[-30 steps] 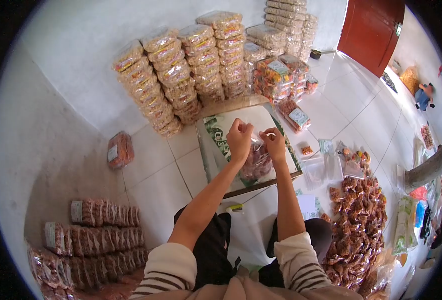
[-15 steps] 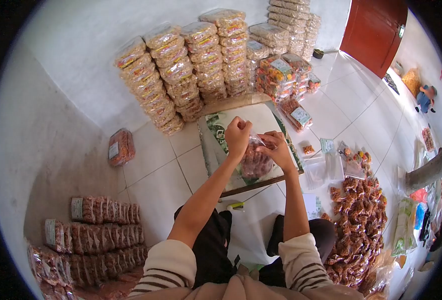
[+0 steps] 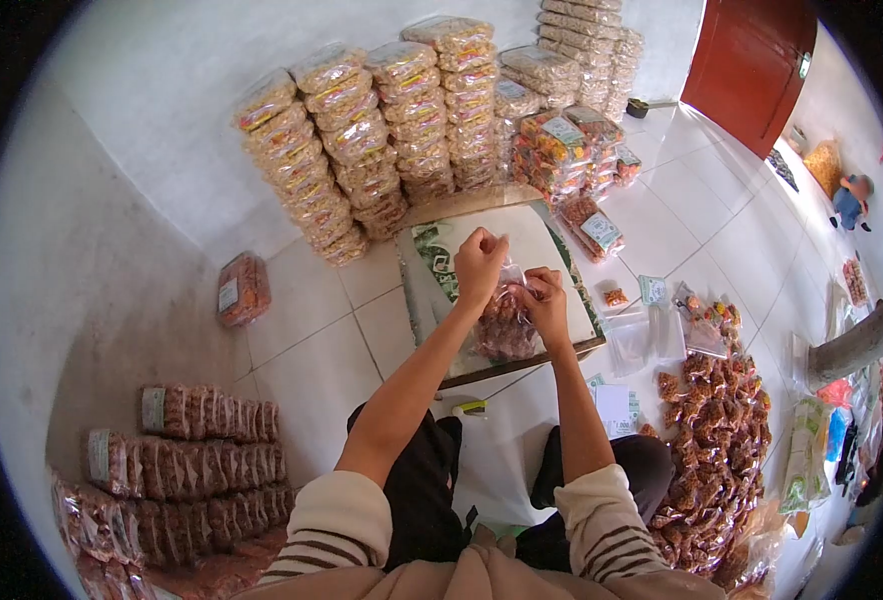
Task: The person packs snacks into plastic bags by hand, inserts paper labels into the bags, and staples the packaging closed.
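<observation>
A clear plastic bag (image 3: 507, 328) with reddish-brown contents rests on the near part of a low board-topped table (image 3: 522, 228). My left hand (image 3: 481, 265) is closed on the top of the bag, its fingers pinched together. Just to the right, my right hand (image 3: 542, 298) pinches the plastic near the bag's neck. The bag's full part hangs below both hands, against the table's near edge. Fine detail of the plastic between the fingers is too small to make out.
Tall stacks of packed bags (image 3: 362, 140) stand behind the table. A large pile of small brown packets (image 3: 712, 440) lies at the right, near flat clear bags (image 3: 647, 338). Rows of filled packs (image 3: 192, 470) lie at the left. A person (image 3: 851, 200) is far right.
Since half a second ago, my right hand has shifted slightly left and down and its fingers have drawn in to a pinch. My left hand stays near the bag's top.
</observation>
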`<state>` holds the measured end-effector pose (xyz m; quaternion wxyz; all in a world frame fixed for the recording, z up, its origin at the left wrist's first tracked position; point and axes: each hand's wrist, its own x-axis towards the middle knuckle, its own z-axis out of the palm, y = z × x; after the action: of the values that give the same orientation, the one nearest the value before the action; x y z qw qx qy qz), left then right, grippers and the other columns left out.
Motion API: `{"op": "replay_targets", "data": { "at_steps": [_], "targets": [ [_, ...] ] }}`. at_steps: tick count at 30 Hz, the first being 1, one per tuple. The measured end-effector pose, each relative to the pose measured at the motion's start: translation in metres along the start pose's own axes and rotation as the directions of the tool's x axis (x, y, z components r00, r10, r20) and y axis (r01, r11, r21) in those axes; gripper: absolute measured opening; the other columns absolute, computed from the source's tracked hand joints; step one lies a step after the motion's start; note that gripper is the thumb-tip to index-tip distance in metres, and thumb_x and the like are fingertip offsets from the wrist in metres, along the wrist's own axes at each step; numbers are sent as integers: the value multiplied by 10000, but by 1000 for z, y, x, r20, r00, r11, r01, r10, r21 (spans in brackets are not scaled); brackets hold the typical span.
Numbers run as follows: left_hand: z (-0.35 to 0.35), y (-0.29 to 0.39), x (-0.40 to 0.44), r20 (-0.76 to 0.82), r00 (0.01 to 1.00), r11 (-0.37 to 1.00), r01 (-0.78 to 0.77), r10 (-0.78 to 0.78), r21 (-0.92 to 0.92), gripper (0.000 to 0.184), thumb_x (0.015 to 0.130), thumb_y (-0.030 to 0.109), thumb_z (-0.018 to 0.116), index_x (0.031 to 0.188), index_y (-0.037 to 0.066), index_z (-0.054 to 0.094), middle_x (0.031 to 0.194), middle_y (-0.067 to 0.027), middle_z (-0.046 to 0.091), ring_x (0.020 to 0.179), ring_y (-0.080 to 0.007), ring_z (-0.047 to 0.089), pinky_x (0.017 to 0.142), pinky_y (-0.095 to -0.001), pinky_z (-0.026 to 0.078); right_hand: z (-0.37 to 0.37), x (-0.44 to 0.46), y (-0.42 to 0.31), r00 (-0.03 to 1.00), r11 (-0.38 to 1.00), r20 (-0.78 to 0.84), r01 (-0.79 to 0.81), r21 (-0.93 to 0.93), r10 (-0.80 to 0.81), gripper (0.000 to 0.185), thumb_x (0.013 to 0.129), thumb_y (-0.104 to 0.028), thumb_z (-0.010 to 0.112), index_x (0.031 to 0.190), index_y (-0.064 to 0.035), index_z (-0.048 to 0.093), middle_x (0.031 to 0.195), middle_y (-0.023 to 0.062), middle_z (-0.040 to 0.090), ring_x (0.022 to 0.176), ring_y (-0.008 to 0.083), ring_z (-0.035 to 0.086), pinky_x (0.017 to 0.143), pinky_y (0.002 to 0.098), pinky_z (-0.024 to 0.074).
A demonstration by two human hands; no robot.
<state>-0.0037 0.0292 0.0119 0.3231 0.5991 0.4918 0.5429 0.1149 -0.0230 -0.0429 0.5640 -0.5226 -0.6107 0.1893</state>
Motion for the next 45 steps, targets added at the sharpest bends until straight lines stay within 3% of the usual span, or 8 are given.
{"op": "replay_targets", "data": {
  "at_steps": [5,9,11,27,32,36,38,45],
  "targets": [
    [-23,-24,0,67,996,997,-56,59,-46,561,750,261,673,1145,30,349,1092,-91,473,961,-156,475,774,-282,390,2,-4,-5,991,1000,-135,22,-12,-23,176,641,-121,726,742,-9,637,811,38,565,797,204,433,700,299,375],
    [-29,-62,-15,465,882,993,-26,76,-113,553,754,221,675,1184,21,391,1031,-84,531,897,-130,523,732,-264,419,1,-3,-2,993,1000,-118,6,-14,-7,127,687,-85,688,775,-7,640,822,39,549,819,185,450,734,276,370],
    [-33,-27,-20,686,717,893,385,-129,-234,495,752,197,681,1151,2,462,902,-37,579,801,-99,559,671,-217,432,2,-2,-1,989,999,-143,39,17,-36,140,650,-85,716,726,-7,628,785,26,540,785,188,425,683,286,365],
    [-8,-30,-23,283,958,927,150,-49,-345,226,754,214,678,844,14,621,677,31,554,612,-26,476,532,-189,368,-12,0,-4,990,1000,-143,9,22,-6,142,704,-90,687,745,-3,583,746,56,544,668,157,525,636,265,424],
    [-14,-23,-21,386,904,912,302,-183,-276,251,756,224,677,872,7,626,699,24,571,610,-28,474,538,-187,373,-4,-3,-1,920,930,-206,-283,236,333,87,753,-67,636,779,8,603,742,71,543,677,153,523,651,275,424],
    [-5,-44,-16,308,950,941,156,-59,-301,257,756,230,677,879,10,629,725,17,586,617,-27,480,549,-186,381,-18,4,-22,950,923,-160,-206,324,268,118,732,-83,658,821,-14,624,730,73,533,640,171,513,655,281,424],
    [-3,-58,-12,287,958,939,115,-18,-324,254,757,231,676,883,15,635,736,18,591,629,-27,487,560,-188,385,-22,8,-24,980,965,-91,152,-214,-174,163,713,-102,679,849,-28,626,768,75,563,749,182,532,730,289,408],
    [-9,-42,-10,288,958,916,123,-9,-383,221,763,212,669,871,21,640,734,12,597,641,-35,495,573,-194,395,-24,18,-11,999,997,-32,-22,-78,20,136,726,-96,658,836,-21,631,812,85,577,749,165,574,629,280,449]
  ]
}}
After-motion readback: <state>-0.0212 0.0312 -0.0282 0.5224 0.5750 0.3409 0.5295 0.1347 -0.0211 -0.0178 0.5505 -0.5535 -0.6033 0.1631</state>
